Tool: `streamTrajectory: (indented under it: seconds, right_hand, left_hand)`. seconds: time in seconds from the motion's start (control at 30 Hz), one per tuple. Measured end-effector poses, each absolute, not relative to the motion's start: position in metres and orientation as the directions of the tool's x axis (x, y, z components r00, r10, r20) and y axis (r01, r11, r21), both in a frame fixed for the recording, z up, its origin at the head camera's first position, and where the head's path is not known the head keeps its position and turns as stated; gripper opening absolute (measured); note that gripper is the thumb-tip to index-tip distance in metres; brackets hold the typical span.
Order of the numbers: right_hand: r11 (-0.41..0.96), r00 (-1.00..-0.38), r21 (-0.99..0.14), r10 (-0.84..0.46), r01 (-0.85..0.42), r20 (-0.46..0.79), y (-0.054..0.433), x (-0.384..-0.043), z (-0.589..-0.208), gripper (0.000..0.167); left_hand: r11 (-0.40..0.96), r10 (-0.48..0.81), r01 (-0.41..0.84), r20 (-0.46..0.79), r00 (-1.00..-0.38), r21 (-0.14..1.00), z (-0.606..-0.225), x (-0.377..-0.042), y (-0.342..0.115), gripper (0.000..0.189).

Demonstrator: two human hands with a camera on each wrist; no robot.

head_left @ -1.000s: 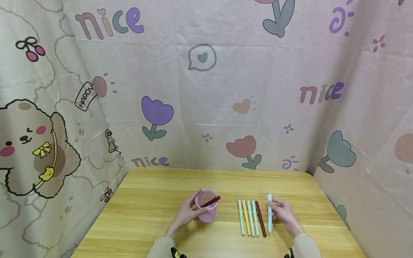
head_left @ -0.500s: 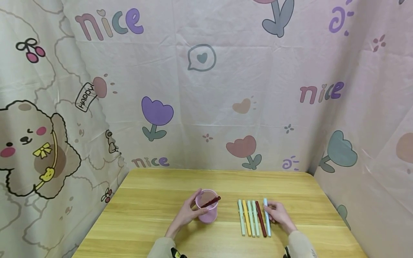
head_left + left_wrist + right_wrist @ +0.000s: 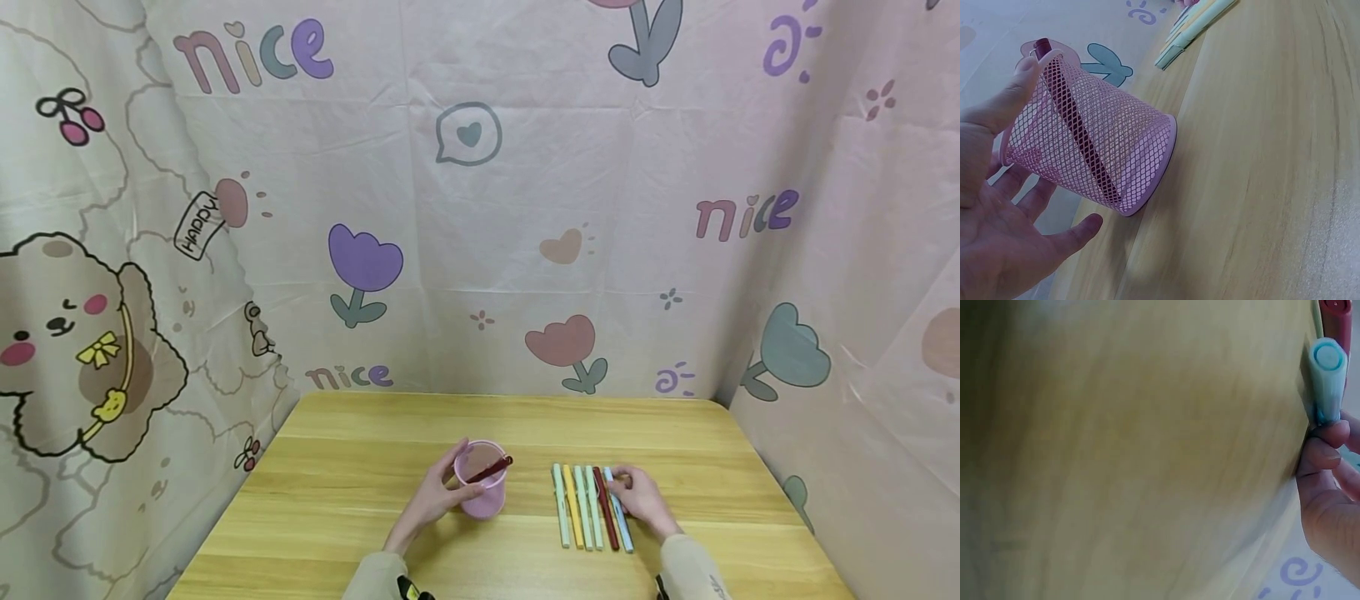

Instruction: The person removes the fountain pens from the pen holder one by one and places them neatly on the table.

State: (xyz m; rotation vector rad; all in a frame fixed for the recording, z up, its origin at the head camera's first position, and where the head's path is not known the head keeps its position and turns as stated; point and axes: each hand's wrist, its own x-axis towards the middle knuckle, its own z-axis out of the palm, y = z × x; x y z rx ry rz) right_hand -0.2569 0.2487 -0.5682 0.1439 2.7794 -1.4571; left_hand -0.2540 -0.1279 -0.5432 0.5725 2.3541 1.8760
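My left hand [image 3: 437, 493] holds a pink mesh pen holder [image 3: 1100, 134] by its rim, thumb at the near side and fingers behind. Inside leans a dark red pen [image 3: 491, 469], its top end sticking out above the rim. To the right, my right hand [image 3: 641, 497] pinches a light blue pen [image 3: 624, 527] that lies at the right end of a row on the table. Beside it lies another dark red pen [image 3: 606, 510]. In the right wrist view, thumb and fingertips meet at the blue pen [image 3: 1329, 378], whose round end faces the camera.
Left of the dark red pen lie several light green pens [image 3: 561, 507] and a yellow pen [image 3: 573, 507], roughly parallel. All rest on a wooden table [image 3: 360, 442]. Behind it hangs a printed cloth [image 3: 480, 250], with more cloth at both sides.
My right hand has moved left with the light blue pen, bringing it from apart to right beside the dark red pen, now slanted like it. The left hand and pen holder have stayed still.
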Motion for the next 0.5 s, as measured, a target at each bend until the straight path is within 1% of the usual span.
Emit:
streamTrajectory:
  seconds: [0.27, 0.5]
  right_hand:
    - [0.571, -0.995, -0.817, 0.097, 0.086, -0.037, 0.2468, -0.2562, -0.5676, 0.028]
    - [0.573, -0.993, -0.813, 0.107, 0.097, -0.043, 0.2460, -0.2560, -0.5675, 0.031]
  left_hand:
    - [0.190, 0.330, 0.232, 0.160, -0.930, 0.954, -0.5436, -0.2537, -0.1281, 0.088]
    - [0.183, 0.334, 0.235, 0.164, -0.928, 0.955, -0.5440, -0.2536, -0.1281, 0.088]
